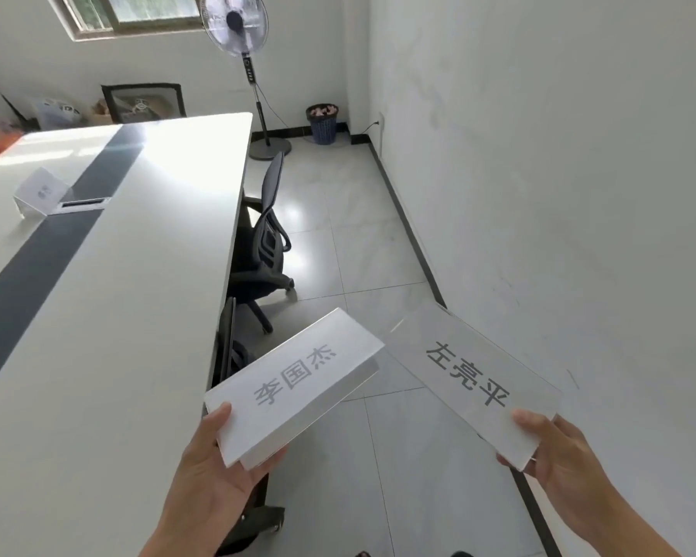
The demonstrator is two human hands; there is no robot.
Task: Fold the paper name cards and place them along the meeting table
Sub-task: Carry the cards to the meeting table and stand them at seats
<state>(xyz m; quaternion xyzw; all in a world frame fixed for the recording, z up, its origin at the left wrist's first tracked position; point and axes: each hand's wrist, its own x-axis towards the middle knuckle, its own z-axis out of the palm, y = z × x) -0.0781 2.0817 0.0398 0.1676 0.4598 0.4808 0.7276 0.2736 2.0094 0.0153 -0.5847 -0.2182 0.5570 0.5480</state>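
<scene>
Beside the table point(137, 275), over the tiled floor point(358, 243), both cards are held in the air. The left hand point(214, 472) grips the near end of the folded left card point(294, 383), thumb on top and fingers underneath. The right hand point(559, 456) pinches the near end of the right card point(471, 375) the same way. A third card point(41, 190) stands on the white table beside its dark centre strip. A chair point(264, 243) is tucked at the table's edge; a fan point(236, 22) and a bin point(322, 122) stand by the far wall. The left card reads 李国杰, the right 左亮平.
</scene>
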